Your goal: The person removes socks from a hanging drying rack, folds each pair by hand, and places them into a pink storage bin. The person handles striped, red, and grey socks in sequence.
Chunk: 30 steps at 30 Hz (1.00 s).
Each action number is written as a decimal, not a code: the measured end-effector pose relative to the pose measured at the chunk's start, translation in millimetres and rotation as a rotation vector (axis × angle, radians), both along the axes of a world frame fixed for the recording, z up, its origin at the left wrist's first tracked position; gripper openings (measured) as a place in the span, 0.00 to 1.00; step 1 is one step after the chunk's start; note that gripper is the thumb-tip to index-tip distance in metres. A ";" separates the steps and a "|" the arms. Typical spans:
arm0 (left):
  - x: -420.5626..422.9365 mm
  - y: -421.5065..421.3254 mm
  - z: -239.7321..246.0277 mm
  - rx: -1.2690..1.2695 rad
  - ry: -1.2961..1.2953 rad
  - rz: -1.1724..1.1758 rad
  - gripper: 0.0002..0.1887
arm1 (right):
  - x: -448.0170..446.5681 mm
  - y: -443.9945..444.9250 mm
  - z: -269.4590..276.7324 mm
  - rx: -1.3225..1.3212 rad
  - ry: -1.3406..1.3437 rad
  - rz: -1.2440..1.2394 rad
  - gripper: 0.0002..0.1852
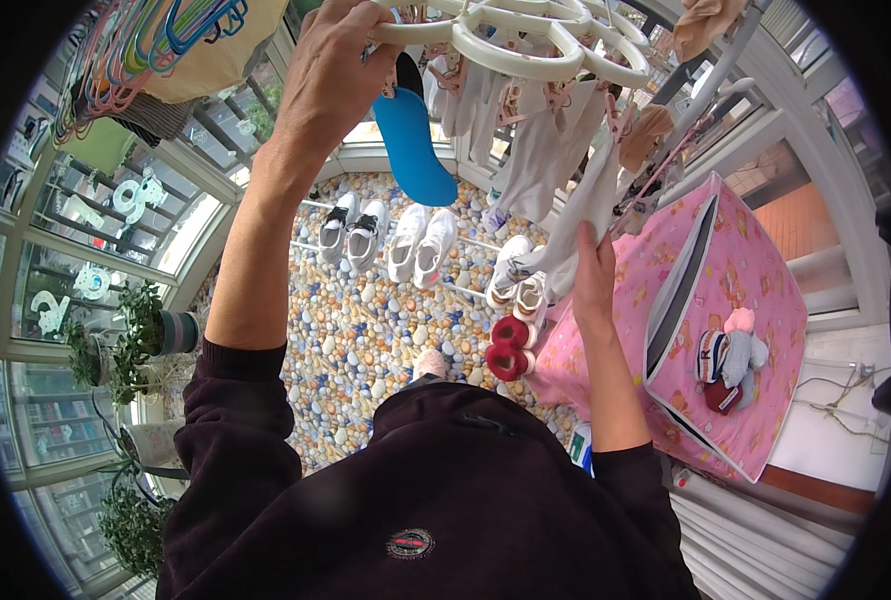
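A white plastic clip drying hanger (517, 56) hangs at the top, bearing several pale socks on pink clothespins. My left hand (340, 71) is raised to its left end, with the fingers closed around the rim. Just beside that hand hangs a blue shoe insole (415, 146). My right hand (594, 262) holds the lower part of a white sock (584, 210) between thumb and fingers; the sock's upper end hangs near a pink clothespin (616, 118). More white socks (539, 157) hang between the two hands.
Several sneakers (421, 244) and red-lined shoes (510, 349) stand below on the pebble-patterned floor. At right is a pink fabric cover (760, 277) with small knitted items (738, 360) on top. Coloured hangers (138, 60) hang upper left; potted plants (134, 337) stand by the left windows.
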State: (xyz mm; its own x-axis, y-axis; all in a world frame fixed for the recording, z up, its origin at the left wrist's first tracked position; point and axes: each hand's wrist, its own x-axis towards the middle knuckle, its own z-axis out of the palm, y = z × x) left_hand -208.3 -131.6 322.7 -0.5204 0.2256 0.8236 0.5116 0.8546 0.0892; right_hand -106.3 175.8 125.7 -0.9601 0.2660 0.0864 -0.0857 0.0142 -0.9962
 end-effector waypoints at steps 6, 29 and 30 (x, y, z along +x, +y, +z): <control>8.1 8.0 3.4 0.093 -0.061 -0.156 0.11 | -8.5 -0.9 -5.3 0.083 -0.061 0.089 0.27; 24.6 27.9 -0.3 0.050 -0.043 -0.293 0.13 | -100.2 -66.4 10.4 0.545 0.058 0.237 0.16; 24.4 30.6 -2.6 0.049 -0.014 -0.300 0.12 | -103.3 -67.2 9.9 0.527 0.011 0.267 0.18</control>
State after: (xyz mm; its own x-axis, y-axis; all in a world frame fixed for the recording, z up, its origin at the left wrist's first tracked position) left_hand -184.0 -101.0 320.1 -0.4479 0.3309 0.8306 0.7390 0.6600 0.1355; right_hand -209.6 108.6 135.6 -0.9862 -0.0668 0.1515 -0.1648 0.4836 -0.8597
